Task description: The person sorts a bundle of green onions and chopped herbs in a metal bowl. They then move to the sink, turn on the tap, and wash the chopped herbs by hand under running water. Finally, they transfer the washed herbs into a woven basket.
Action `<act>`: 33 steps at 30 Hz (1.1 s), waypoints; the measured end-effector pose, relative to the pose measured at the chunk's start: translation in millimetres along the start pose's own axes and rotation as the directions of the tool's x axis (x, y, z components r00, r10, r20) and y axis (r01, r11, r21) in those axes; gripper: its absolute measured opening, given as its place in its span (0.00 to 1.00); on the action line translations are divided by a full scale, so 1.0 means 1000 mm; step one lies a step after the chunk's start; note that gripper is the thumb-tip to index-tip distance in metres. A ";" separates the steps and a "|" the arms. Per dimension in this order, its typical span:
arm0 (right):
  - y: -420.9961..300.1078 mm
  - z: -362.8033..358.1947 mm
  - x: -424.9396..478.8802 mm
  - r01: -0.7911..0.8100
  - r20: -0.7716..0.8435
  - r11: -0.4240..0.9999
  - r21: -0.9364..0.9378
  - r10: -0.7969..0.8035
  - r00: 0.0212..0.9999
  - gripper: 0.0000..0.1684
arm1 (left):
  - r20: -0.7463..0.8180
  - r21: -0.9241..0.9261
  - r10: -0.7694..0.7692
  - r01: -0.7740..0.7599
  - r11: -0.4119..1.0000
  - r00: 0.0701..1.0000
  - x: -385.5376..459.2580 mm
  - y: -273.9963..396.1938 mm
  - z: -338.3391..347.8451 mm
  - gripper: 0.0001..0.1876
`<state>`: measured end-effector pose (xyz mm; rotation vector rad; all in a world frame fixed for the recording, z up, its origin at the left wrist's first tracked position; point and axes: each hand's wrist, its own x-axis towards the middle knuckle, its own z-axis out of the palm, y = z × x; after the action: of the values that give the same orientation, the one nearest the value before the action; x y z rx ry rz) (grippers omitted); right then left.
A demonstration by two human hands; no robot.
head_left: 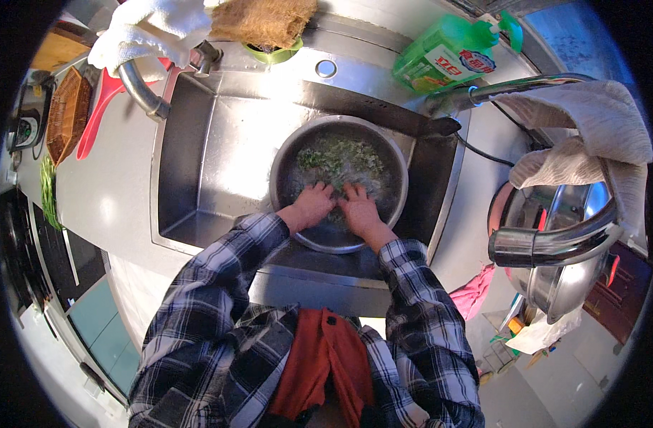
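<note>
A round metal basin (pixel 285 155) sits inside the stainless-steel sink (pixel 235 144). Chopped green and pale vegetable pieces (pixel 340 158) are spread in it, in what looks like water. My left hand (pixel 311 203) reaches over the basin's near left rim, palm down and fingers spread among the pieces. Beside it, my right hand (pixel 359 207) comes in from the near right in the same pose, its thumb side close to the left hand. Neither hand shows anything gripped; what lies under the palms is hidden.
A towel-wrapped faucet (pixel 562 249) arches at right, beside a metal pot (pixel 551 289). Behind the sink stand a green pump bottle (pixel 439 53) and a green bowl (pixel 275 53) under a brown fibrous pad (pixel 265 21). At left are a wicker basket (pixel 69 115) and a red utensil (pixel 99 112).
</note>
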<state>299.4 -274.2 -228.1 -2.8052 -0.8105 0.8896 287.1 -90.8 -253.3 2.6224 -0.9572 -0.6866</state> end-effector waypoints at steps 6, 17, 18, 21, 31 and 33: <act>0.040 -0.060 0.036 -0.022 -0.125 0.969 0.246 0.054 0.991 0.19 | -0.142 -0.194 -0.194 0.165 0.967 0.971 0.035 -0.034 -0.091 0.14; 0.029 -0.051 0.094 -0.175 -0.080 0.984 -0.008 0.174 0.981 0.17 | 0.057 -0.031 -0.409 0.411 0.911 0.911 0.078 -0.043 -0.061 0.21; 0.030 -0.051 0.088 -0.191 -0.066 0.982 -0.001 0.191 0.979 0.17 | 0.087 -0.077 -0.437 0.444 0.893 0.895 0.075 -0.037 -0.065 0.21; 0.028 -0.050 0.074 -0.249 0.033 0.968 -0.003 0.249 0.968 0.18 | 0.232 -0.157 -0.462 0.501 0.851 0.856 0.066 -0.027 -0.063 0.23; 0.027 -0.040 0.037 -0.379 0.340 0.913 0.149 0.312 0.887 0.23 | 0.525 -0.301 -0.336 0.540 0.786 0.782 0.032 -0.027 -0.035 0.29; 0.035 -0.021 0.036 -0.364 0.389 0.891 0.271 0.245 0.888 0.25 | 0.521 -0.309 -0.293 0.498 0.810 0.801 0.030 -0.026 -0.029 0.30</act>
<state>352.0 -283.8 -236.7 -2.5377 -0.1937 1.4467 336.5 -88.7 -249.6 2.3002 -0.2496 -1.4820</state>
